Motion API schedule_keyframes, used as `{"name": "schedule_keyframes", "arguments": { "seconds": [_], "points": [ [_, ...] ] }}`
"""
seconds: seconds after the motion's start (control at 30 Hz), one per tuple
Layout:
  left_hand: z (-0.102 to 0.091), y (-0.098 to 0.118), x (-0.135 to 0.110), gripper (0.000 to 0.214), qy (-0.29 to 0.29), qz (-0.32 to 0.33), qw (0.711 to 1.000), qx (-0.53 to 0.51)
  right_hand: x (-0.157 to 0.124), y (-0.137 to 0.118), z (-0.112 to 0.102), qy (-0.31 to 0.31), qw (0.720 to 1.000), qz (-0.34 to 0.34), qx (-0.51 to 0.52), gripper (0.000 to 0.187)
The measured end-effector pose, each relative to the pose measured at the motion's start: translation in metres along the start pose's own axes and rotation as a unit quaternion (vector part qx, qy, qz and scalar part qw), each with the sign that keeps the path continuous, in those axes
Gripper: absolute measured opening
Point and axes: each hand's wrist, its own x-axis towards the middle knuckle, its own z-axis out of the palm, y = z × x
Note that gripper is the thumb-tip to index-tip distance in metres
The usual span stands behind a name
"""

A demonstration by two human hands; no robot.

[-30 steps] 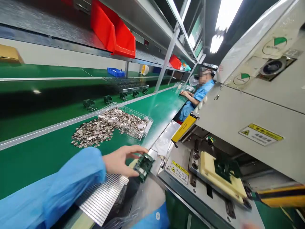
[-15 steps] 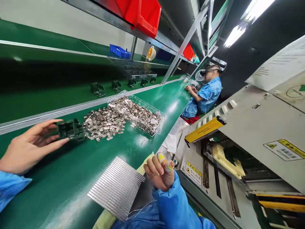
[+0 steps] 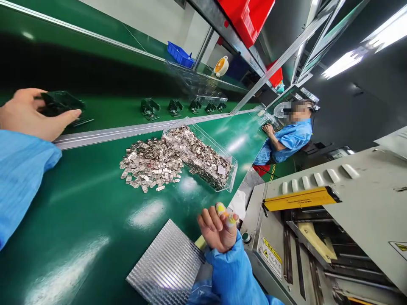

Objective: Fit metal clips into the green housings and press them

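Glare patches on green tabletop (image 3: pixel 95 216)

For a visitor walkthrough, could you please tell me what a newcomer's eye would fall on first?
Probably the heap of metal pieces mid-picture, against a clear tray of more on the green table. Then the left hand at far left, holding a dark part, and the large red bin at the top.

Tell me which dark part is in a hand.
The leftmost dark part, held by the left hand; the other five stand in a row, untouched.
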Motion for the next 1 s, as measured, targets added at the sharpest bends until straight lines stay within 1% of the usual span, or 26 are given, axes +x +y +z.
{"name": "schedule_keyframes", "arguments": {
  "seconds": [0.07,0.1,0.17,0.23,0.27,0.3,0.37,0.4,0.47,0.5,0.53,0.57,0.63,0.67,0.7,0.73,0.8,0.9,0.93,1.0],
  "points": [
    [0.002,0.006,0.002,0.075,0.004,-0.031,0.999,0.017,0.001,0.0,-0.001,-0.01,1.0,0.0,-0.013,0.064],
    [0.001,0.008,0.002,0.078,-0.003,-0.038,0.999,0.017,0.001,-0.001,-0.003,-0.014,1.0,-0.003,-0.023,0.061],
    [-0.004,0.013,-0.002,0.087,-0.034,-0.021,0.999,-0.002,-0.002,-0.006,-0.009,-0.004,0.998,-0.02,-0.067,0.053],
    [-0.011,0.017,-0.011,0.094,-0.057,0.01,0.998,-0.035,-0.004,-0.013,-0.023,0.037,0.986,-0.048,-0.153,0.044],
    [-0.014,0.017,-0.017,0.093,-0.057,0.029,0.996,-0.056,-0.004,-0.015,-0.033,0.067,0.973,-0.059,-0.215,0.039],
    [-0.018,0.016,-0.025,0.09,-0.048,0.05,0.995,-0.072,-0.004,-0.016,-0.043,0.097,0.953,-0.068,-0.279,0.036],
    [-0.027,0.008,-0.043,0.075,-0.02,0.089,0.993,-0.081,-0.002,-0.015,-0.061,0.122,0.909,-0.075,-0.392,0.033],
    [-0.033,0.001,-0.052,0.068,-0.008,0.109,0.991,-0.07,0.0,-0.013,-0.066,0.12,0.888,-0.08,-0.436,0.036],
    [-0.052,-0.018,-0.071,0.056,0.01,0.131,0.991,-0.031,0.008,-0.006,-0.068,0.089,0.853,-0.098,-0.506,0.043],
    [-0.063,-0.03,-0.078,0.051,0.022,0.122,0.992,-0.008,0.015,-0.001,-0.064,0.061,0.834,-0.11,-0.537,0.045],
    [-0.075,-0.042,-0.084,0.049,0.038,0.097,0.994,0.012,0.023,0.004,-0.059,0.026,0.812,-0.123,-0.569,0.043],
    [-0.087,-0.055,-0.087,0.047,0.057,0.061,0.996,0.028,0.033,0.009,-0.052,-0.012,0.784,-0.139,-0.606,0.037],
    [-0.106,-0.078,-0.087,0.05,0.09,-0.016,0.995,0.05,0.057,0.019,-0.037,-0.078,0.717,-0.174,-0.671,0.025],
    [-0.112,-0.088,-0.084,0.053,0.101,-0.042,0.993,0.052,0.069,0.024,-0.031,-0.098,0.687,-0.192,-0.694,0.022],
    [-0.115,-0.095,-0.08,0.057,0.109,-0.056,0.991,0.048,0.08,0.028,-0.026,-0.11,0.665,-0.208,-0.709,0.02],
    [-0.116,-0.101,-0.075,0.063,0.112,-0.059,0.991,0.04,0.089,0.031,-0.022,-0.117,0.65,-0.222,-0.718,0.02],
    [-0.111,-0.108,-0.064,0.074,0.104,-0.04,0.993,0.032,0.099,0.036,-0.018,-0.13,0.636,-0.242,-0.721,0.019],
    [-0.098,-0.107,-0.046,0.084,0.083,0.001,0.995,0.059,0.101,0.038,-0.023,-0.149,0.617,-0.277,-0.721,0.02],
    [-0.094,-0.105,-0.039,0.086,0.081,0.008,0.994,0.071,0.101,0.038,-0.027,-0.152,0.607,-0.296,-0.722,0.02],
    [-0.087,-0.1,-0.025,0.093,0.074,0.013,0.993,0.087,0.101,0.037,-0.035,-0.159,0.57,-0.344,-0.729,0.021]
  ]
}}
